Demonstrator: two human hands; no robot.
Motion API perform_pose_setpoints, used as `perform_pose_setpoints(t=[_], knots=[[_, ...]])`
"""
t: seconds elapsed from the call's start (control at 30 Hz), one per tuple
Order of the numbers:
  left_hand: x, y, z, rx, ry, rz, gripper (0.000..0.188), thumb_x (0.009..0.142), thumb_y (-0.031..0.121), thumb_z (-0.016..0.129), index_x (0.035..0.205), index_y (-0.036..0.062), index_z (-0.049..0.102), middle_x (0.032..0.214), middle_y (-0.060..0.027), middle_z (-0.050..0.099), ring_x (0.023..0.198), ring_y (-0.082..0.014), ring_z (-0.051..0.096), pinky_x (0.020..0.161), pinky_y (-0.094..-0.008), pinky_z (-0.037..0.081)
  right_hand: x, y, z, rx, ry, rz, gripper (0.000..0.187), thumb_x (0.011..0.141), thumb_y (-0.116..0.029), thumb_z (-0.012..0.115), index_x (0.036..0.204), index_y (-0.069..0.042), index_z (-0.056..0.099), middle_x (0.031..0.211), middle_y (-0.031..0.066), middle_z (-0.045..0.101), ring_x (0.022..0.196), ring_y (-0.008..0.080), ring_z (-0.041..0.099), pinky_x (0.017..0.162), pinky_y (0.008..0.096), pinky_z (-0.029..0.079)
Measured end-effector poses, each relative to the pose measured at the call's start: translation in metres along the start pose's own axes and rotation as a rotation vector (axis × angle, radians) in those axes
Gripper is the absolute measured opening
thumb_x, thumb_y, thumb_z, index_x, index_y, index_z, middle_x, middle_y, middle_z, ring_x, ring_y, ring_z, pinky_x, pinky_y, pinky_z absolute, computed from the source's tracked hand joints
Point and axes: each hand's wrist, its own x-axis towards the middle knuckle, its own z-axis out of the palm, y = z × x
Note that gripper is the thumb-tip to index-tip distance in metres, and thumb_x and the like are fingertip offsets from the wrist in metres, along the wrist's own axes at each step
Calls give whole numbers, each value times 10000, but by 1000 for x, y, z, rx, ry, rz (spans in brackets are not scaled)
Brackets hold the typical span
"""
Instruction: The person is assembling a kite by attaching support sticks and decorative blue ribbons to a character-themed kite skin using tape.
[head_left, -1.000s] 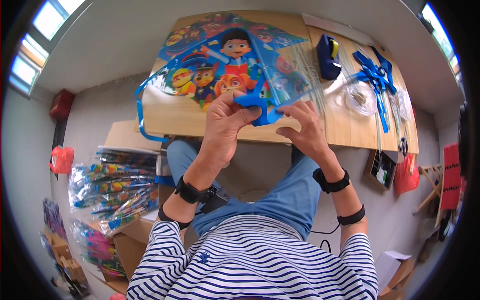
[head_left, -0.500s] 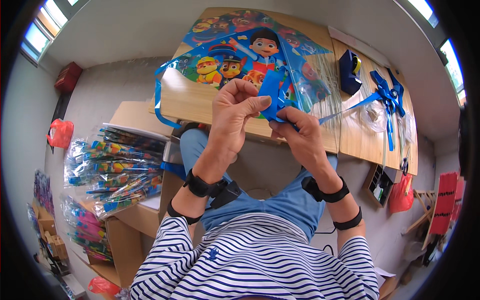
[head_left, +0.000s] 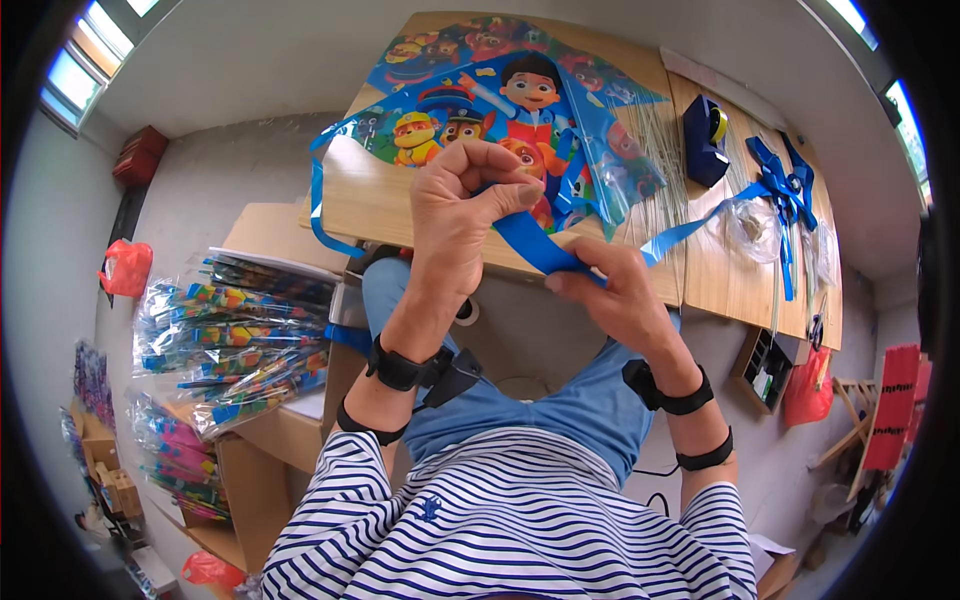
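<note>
A blue ribbon point(head_left: 535, 243) is stretched between my two hands, just above the near edge of the table. My left hand point(head_left: 450, 205) pinches one part of it between thumb and curled fingers. Lower and to the right, my right hand point(head_left: 622, 292) grips the ribbon too, its fingers closed. Beyond my hands a flat, kite-like printed sheet point(head_left: 445, 98) with cartoon figures and blue edging lies on the table, partly hidden by my left hand. From near my right hand a blue strip runs right toward a tangled bunch of blue ribbon point(head_left: 790, 195).
A dark blue tape dispenser point(head_left: 705, 145) stands on the wooden table point(head_left: 370, 195), beside thin clear rods point(head_left: 655, 140). Scissors point(head_left: 817, 330) are at the table's right edge. To the left, cardboard boxes point(head_left: 255, 490) hold several bagged printed items point(head_left: 240, 335). Red bags point(head_left: 808, 390) hang nearby.
My hands have moved apart, the left slightly left, the right down and right. The bunched blue ribbon between them is now drawn out into a single band.
</note>
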Motion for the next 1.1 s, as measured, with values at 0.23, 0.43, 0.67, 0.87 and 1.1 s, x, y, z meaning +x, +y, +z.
perform_pose_setpoints(t=[0.23,0.43,0.67,0.87,1.1], knots=[[-6,-3,15,-50,-40,-85,178,884,48,682,1041,10,607,932,-118,707,886,-164,695,788,-267,559,14,-23,15,569,89,304,217,930,-238,653,850,-37,674,651,7,612,526,29,489,460,187,354],[-9,13,-12,105,-194,-175,345,936,228,659,1189,7,580,1021,-93,703,937,-132,671,825,-274,539,9,-18,-2,610,-9,324,230,932,-239,633,829,-37,673,591,1,573,478,37,443,443,190,311],[-9,12,-6,211,-229,-121,312,788,-66,708,1081,-4,620,930,-62,679,888,-108,660,779,-232,557,8,-23,-3,543,-65,335,177,914,-179,632,837,-23,665,599,-1,572,488,39,471,438,202,333],[-7,3,-9,-34,-211,-259,262,758,-103,727,968,11,620,893,-65,678,797,-119,673,734,-249,566,8,-18,5,598,81,226,136,891,-141,659,850,-11,656,616,-8,564,518,43,500,445,200,354],[-7,-1,-1,-122,-154,-347,172,832,-3,703,985,19,626,891,-54,681,783,-115,669,687,-256,570,2,-15,-12,662,33,349,186,901,-192,661,831,-19,647,607,5,563,499,49,492,431,200,349]])
